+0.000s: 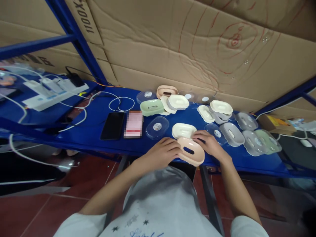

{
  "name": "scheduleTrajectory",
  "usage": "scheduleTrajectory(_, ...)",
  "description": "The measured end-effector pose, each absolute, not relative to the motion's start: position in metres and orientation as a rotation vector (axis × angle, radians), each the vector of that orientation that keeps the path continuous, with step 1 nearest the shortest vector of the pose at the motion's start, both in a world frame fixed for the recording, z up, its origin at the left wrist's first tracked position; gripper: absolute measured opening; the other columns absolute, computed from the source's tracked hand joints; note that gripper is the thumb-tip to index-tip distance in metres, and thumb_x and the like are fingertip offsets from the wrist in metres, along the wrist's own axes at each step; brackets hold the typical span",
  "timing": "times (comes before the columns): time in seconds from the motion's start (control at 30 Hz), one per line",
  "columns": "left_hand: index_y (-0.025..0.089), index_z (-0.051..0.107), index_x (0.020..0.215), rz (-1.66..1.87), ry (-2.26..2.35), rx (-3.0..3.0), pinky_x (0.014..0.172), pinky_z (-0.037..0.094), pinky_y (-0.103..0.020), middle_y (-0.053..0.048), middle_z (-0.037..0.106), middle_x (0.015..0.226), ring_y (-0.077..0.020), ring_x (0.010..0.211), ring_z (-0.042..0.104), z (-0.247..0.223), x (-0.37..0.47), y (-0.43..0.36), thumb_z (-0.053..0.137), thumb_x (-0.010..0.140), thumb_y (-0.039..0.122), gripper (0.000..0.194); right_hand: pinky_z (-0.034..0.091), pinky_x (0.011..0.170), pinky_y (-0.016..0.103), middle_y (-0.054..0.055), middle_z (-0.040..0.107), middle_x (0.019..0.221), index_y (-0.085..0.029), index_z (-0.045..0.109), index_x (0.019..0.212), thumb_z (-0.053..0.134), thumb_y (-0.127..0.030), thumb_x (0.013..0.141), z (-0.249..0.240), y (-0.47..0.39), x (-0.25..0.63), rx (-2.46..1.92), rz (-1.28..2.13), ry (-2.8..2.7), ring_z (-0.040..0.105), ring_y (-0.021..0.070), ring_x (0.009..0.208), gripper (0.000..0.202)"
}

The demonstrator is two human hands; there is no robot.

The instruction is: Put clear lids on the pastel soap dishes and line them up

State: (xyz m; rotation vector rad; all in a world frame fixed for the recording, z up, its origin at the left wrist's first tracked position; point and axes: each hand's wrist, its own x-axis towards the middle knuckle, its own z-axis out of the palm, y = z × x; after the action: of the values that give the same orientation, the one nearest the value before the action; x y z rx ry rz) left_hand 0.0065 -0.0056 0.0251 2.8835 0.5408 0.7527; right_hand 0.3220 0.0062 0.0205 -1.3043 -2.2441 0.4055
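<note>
A peach oval dish [197, 156] with a dark slot lies near the front edge of the blue table, tilted slightly. My left hand [167, 149] has its fingers closed on the dish's left rim. A cream tray [183, 130] sits just behind the dish, touching or nearly touching it. My right hand [206, 142] is at the right, its fingertips over the gap between the cream tray and the peach dish; what its fingers hold, if anything, is hidden. A clear lid [157, 128] with a round white label lies to the left of the cream tray.
Behind are a green dish [151, 108], another peach dish [167, 91] and cream pieces [178, 102]. Several grey dishes [232, 134] are at the right. A black phone [112, 125], a pink-screened phone [133, 124] and cables lie left. Cardboard [158, 49] stands behind.
</note>
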Motion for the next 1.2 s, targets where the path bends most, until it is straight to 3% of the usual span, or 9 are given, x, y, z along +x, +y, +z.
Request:
scheduleTrajectory(0.17,0.019,0.069,0.115,0.963,0.759,2.717,0.108,0.053,-0.041,-0.007,0.072,0.119,-0.024,0.119,0.063,0.023,-0.002,-0.001,0.053,0.111,0.023,0.016,0.045,0.123,0.051,0.009,0.065,0.151,-0.028,0.063,0.148,0.039,-0.04,0.114,0.019,-0.011,0.313,-1.349,0.348,-1.992,0.057,0.0256,0.144,0.043)
scheduleTrajectory(0.37,0.019,0.068,0.118,0.974,0.966,2.7,0.109,0.054,-0.045,-0.011,0.069,0.122,-0.027,0.122,0.062,0.017,0.027,0.035,0.049,0.11,0.019,0.021,0.038,0.127,0.06,0.01,0.041,0.172,-0.032,0.053,0.158,0.056,-0.045,0.107,0.011,-0.012,0.305,-1.305,0.145,-2.149,0.04,0.0336,0.158,0.052)
scheduleTrajectory(0.53,0.017,0.066,0.119,0.957,1.006,2.691,0.109,0.054,-0.044,-0.011,0.068,0.123,-0.0273,0.123,0.062,0.01,0.034,0.048,0.048,0.108,0.015,0.021,0.041,0.126,0.059,0.01,0.055,0.161,-0.03,0.055,0.154,0.06,-0.041,0.106,-0.003,-0.006,0.301,-1.341,0.015,-2.204,0.044,0.0327,0.154,0.049)
scheduleTrajectory(0.7,0.018,0.066,0.124,0.908,0.977,2.74,0.11,0.054,-0.045,-0.012,0.068,0.131,-0.0276,0.128,0.063,0.002,0.032,0.044,0.053,0.107,0.018,0.022,0.042,0.123,0.06,0.011,0.07,0.138,-0.028,0.068,0.136,0.059,-0.039,0.106,-0.005,-0.007,0.297,-1.375,-0.047,-2.21,0.052,0.0339,0.147,0.033)
scheduleTrajectory(0.8,0.019,0.067,0.127,0.889,0.962,2.762,0.119,0.049,-0.049,-0.013,0.067,0.137,-0.0275,0.133,0.062,0.001,0.03,0.041,0.055,0.106,0.018,0.024,0.044,0.121,0.058,0.01,0.073,0.131,-0.028,0.07,0.134,0.056,-0.036,0.108,-0.004,-0.009,0.295,-1.349,-0.015,-2.231,0.057,0.0315,0.142,0.031)
scheduleTrajectory(0.9,0.021,0.064,0.138,0.91,1.208,2.741,0.126,0.038,-0.059,-0.017,0.058,0.153,-0.0346,0.145,0.054,0.002,0.024,0.036,0.059,0.104,0.023,0.034,0.049,0.118,0.055,0.011,0.071,0.136,-0.027,0.069,0.138,0.053,-0.033,0.109,-0.003,-0.01,0.296,-1.321,0.009,-2.218,0.059,0.0295,0.14,0.033)
scheduleTrajectory(0.97,0.02,0.058,0.147,0.917,1.491,2.634,0.122,0.039,-0.066,-0.021,0.05,0.161,-0.0426,0.15,0.047,0.003,0.016,0.033,0.063,0.102,0.028,0.046,0.05,0.118,0.054,0.01,0.07,0.138,-0.029,0.069,0.14,0.052,-0.031,0.11,-0.003,-0.01,0.297,-1.3,0.029,-2.212,0.059,0.0287,0.141,0.034)
scheduleTrajectory(1.03,0.018,0.058,0.148,0.896,1.648,2.53,0.114,0.045,-0.067,-0.024,0.054,0.156,-0.0469,0.146,0.051,0.004,0.007,0.032,0.063,0.102,0.03,0.047,0.049,0.12,0.053,0.009,0.069,0.139,-0.03,0.068,0.141,0.052,-0.028,0.11,-0.002,-0.01,0.298,-1.269,0.067,-2.214,0.058,0.0277,0.142,0.035)
scheduleTrajectory(1.2,0.018,0.062,0.137,1.1,1.483,2.344,0.107,0.055,-0.052,-0.017,0.069,0.136,-0.0332,0.126,0.067,0.016,-0.005,0.041,0.051,0.109,0.028,0.032,0.046,0.123,0.056,0.01,0.065,0.146,-0.032,0.071,0.138,0.054,-0.028,0.109,-0.003,-0.012,0.297,-1.236,0.088,-2.207,0.051,0.0296,0.149,0.034)
